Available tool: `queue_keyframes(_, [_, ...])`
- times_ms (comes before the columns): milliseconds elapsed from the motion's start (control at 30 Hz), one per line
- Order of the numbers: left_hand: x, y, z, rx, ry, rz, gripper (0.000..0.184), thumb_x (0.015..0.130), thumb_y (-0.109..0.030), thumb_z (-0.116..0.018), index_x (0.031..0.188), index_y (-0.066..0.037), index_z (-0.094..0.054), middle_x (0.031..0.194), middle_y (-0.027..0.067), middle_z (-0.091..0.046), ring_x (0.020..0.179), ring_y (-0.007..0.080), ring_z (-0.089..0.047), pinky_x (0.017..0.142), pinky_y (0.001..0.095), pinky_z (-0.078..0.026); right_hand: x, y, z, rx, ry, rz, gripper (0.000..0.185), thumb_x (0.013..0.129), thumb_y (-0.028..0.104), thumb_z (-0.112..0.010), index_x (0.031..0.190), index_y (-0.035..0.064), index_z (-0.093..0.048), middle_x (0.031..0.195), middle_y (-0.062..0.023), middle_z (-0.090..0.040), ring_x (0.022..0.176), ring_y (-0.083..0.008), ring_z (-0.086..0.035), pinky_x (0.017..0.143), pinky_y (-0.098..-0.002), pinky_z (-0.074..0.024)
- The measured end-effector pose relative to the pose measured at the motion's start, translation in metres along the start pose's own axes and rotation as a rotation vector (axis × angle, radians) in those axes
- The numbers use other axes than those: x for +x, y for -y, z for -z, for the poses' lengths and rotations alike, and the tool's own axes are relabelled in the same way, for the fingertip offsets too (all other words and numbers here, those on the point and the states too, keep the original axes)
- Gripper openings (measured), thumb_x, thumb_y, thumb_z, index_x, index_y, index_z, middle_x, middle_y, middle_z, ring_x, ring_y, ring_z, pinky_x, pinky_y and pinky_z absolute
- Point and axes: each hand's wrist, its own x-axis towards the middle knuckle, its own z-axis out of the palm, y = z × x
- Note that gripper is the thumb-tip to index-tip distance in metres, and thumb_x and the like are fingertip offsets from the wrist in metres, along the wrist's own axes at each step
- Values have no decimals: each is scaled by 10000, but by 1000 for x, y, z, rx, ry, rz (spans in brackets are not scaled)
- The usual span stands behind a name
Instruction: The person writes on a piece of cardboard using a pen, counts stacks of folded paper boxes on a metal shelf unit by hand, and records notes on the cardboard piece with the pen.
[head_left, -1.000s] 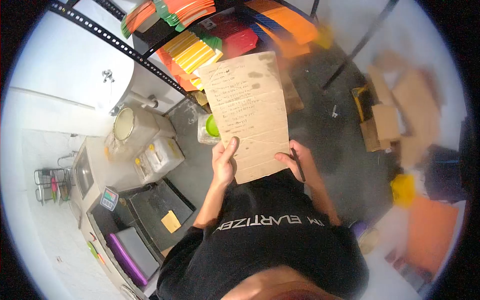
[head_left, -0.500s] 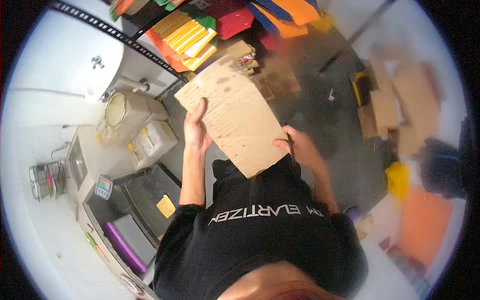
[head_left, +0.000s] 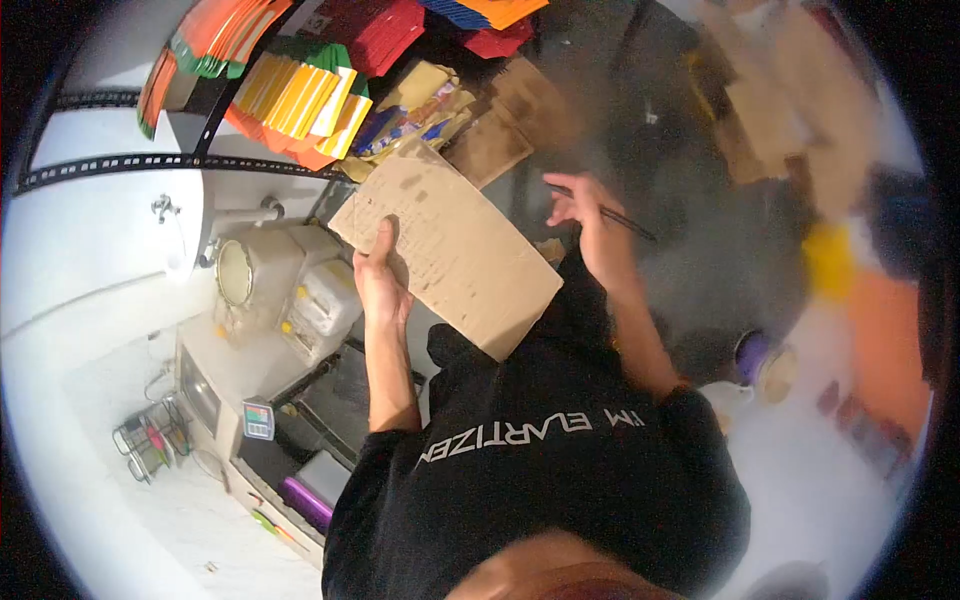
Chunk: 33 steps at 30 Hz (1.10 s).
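My left hand [head_left: 380,285] grips a flat piece of brown cardboard [head_left: 470,255] by its left edge, thumb lying on top. The cardboard carries dark blotches and rows of faint handwriting-like marks, and is tilted in front of my black shirt. Off to its right, my right hand [head_left: 597,235] is raised, apart from the cardboard. A slim black pen [head_left: 632,224] is held between its fingers and points out to the right.
Orange, yellow and red stacks of folded packaging [head_left: 290,95] fill a black metal rack [head_left: 200,160] at upper left. Whitish plastic jugs [head_left: 325,300] stand beside a small scale [head_left: 258,420]. Cardboard sheets [head_left: 765,120] lie at upper right. A purple-rimmed tub [head_left: 752,355] sits lower right.
My right hand has let go of the cardboard's right edge and moved up and away with the pen. The left hand keeps its hold. The view has turned, showing more of the rack.
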Motion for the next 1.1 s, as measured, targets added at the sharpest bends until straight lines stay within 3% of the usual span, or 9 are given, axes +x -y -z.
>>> queue_keyframes(200, [0,22,-30,143,8,56,484,959,-136,-634,1371,32,-443,1328,140,-564,1208,263,-564,1025,432,-478,5,1,-35,251,-22,-41,332,1060,246,-469,1172,-21,-630,936,-94,-662,845,-187,-637,901,-337,-509])
queue_keyframes(300, [7,42,-32,178,108,189,495,963,-145,-628,1390,22,-441,1339,145,-558,1224,265,-557,1026,448,-481,8,-43,-40,68,-183,380,239,1028,170,-528,1176,3,-614,980,-119,-648,911,-245,-639,888,-364,-488])
queue_keyframes(400, [13,55,-27,301,192,293,502,963,-145,-626,1403,9,-441,1359,128,-552,1253,262,-538,1058,440,-454,-9,-71,-34,-87,-281,381,233,992,123,-563,1196,12,-581,1091,-159,-624,1008,-315,-611,887,-408,-466])
queue_keyframes(500, [29,79,-24,545,198,361,525,978,-183,-595,1433,10,-415,1401,127,-525,1285,262,-511,1104,419,-398,-28,-126,-38,29,-351,283,355,938,132,-620,1265,36,-521,1219,-192,-567,1113,-375,-573,935,-444,-453])
queue_keyframes(633, [31,123,-34,703,268,655,557,1019,-301,-481,1472,2,-363,1465,158,-456,1367,292,-422,1146,443,-330,-58,-181,-39,155,-416,49,362,942,128,-605,1281,46,-508,1258,-208,-554,1186,-388,-557,995,-431,-449])
queue_keyframes(733, [30,162,-31,678,334,807,566,1021,-288,-465,1491,-7,-322,1484,155,-433,1368,312,-421,1146,453,-332,-84,-209,-21,264,-523,-52,360,945,106,-590,1292,51,-507,1250,-221,-552,1179,-389,-558,989,-423,-453])
queue_keyframes(833, [8,196,-52,575,268,946,567,1024,-280,-455,1501,-17,-296,1501,160,-410,1366,329,-422,1150,469,-324,-113,-230,-8,231,-599,-136,365,945,94,-594,1296,50,-504,1247,-216,-559,1166,-364,-574,986,-418,-456])
queue_keyframes(1033, [-16,208,-80,772,270,864,530,1026,-262,-461,1484,-28,-334,1458,171,-462,1340,329,-457,1129,482,-357,-131,-224,20,242,-602,-200,346,944,73,-605,1277,30,-523,1298,-197,-568,1186,-306,-578,1004,-404,-445])
queue_keyframes(1100, [-19,197,-88,753,386,833,532,1008,-247,-503,1466,-19,-358,1421,173,-494,1302,327,-492,1093,481,-403,-128,-209,31,186,-634,-135,362,923,41,-630,1272,30,-531,1303,-196,-573,1192,-307,-575,1007,-392,-443])
